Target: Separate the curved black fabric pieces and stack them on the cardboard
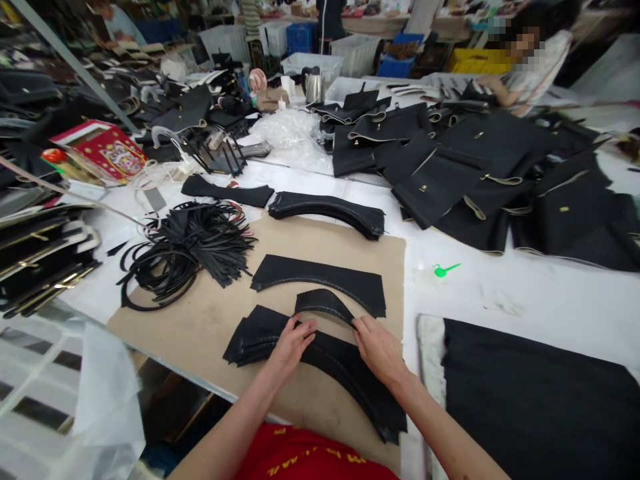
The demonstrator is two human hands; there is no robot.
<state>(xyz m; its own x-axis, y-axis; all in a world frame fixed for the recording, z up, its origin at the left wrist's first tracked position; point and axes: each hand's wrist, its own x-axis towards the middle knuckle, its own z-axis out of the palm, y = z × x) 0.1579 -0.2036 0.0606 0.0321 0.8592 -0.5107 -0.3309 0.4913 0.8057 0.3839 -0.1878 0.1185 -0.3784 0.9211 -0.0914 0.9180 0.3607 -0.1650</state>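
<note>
A short black curved leather-like piece (pixel 323 302) with a stitched edge is held up off the table, bowed in the middle. My left hand (pixel 294 341) pinches its left end, fingers closed. At its right end, my right hand (pixel 377 345) grips it between thumb and fingers. Directly beneath both hands lies a stack of similar curved black pieces (pixel 345 363), partly covered by them. Just beyond, a flat black curved piece (pixel 325 277) rests on the brown board (pixel 280 247). Farther back is another stack of curved black pieces (pixel 325 208).
Coiled black straps (pixel 195 247) lie left on the board. Black bag panels (pixel 450 167) are heaped at the back right. A black sheet (pixel 535 400) lies near right, and a small green-tipped bottle (pixel 441 271) beyond it. A co-worker (pixel 540 67) sits across the table.
</note>
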